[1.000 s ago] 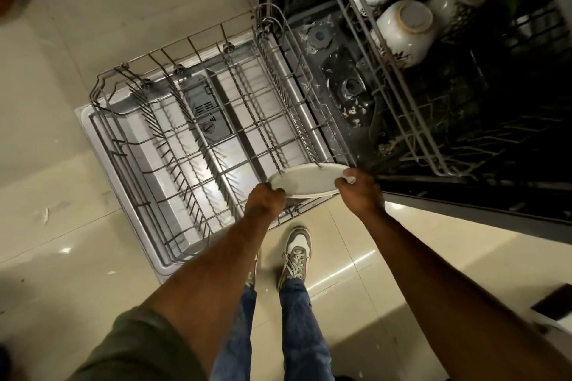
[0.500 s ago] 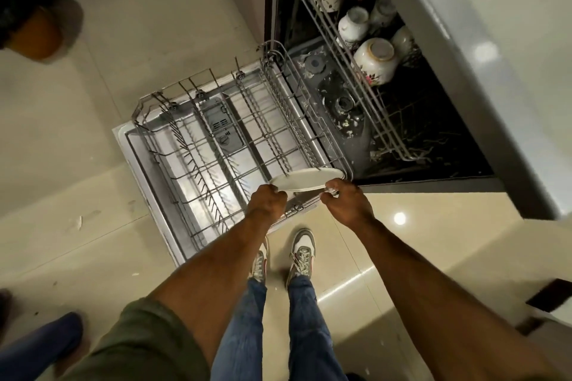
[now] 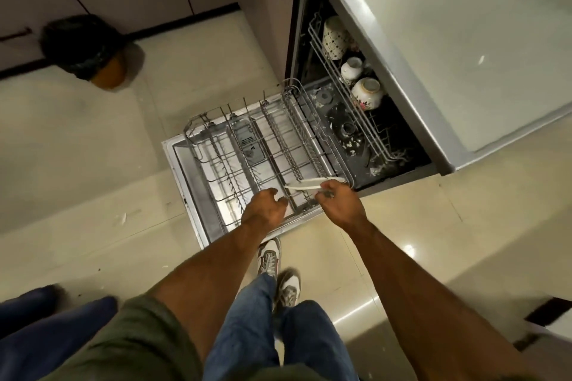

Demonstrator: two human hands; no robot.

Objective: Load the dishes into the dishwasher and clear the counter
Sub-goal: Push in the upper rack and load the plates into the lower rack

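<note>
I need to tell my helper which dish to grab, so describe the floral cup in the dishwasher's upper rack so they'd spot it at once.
Start at the open dishwasher under the grey counter and find its grey wire upper rack. Three pieces of crockery sit there in a row; take the nearest, the round white cup with red flowers, lying tilted. The middle cup is smaller, and the far mug bears a dotted lattice.

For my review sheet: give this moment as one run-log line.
phase: loading plate | right hand: holds white plate over lower rack | left hand: off plate, loosely curled | upper rack: cups loaded
</note>
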